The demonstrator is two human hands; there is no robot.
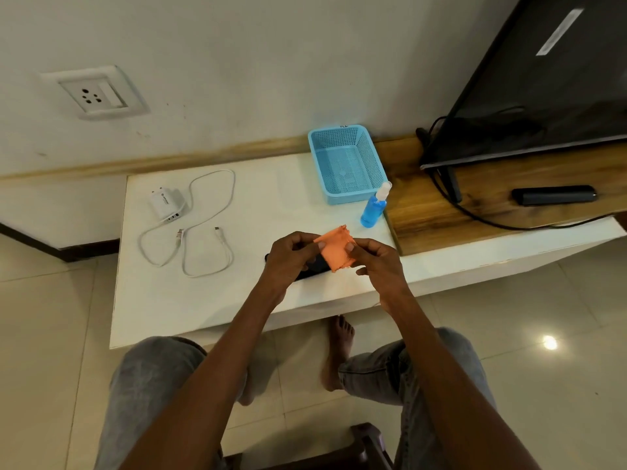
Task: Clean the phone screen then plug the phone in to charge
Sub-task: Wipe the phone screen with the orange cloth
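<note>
1. Phone [314,269], dark and mostly hidden under the hands, lies flat on the white bench [258,212] near its front edge.
2. An orange cloth [335,250] is held above the phone, stretched between both hands.
3. The left hand [291,254] pinches the cloth's left edge between thumb and fingers.
4. The right hand [376,262] pinches the cloth's right edge in the same way.
5. A blue spray bottle [373,206] stands upright at the bench's right edge, just in front of a light-blue mesh basket [346,164] at the back right corner.
6. A white charger [166,203] lies toward the back left of the bench, with a white cable [203,225] looped beside it, both cable ends loose on the surface.
7. A wall socket [93,95] sits on the wall above the bench's left side.
8. To the right, a wooden shelf [492,195] carries a television [549,79] and a dark remote [553,195].
</note>
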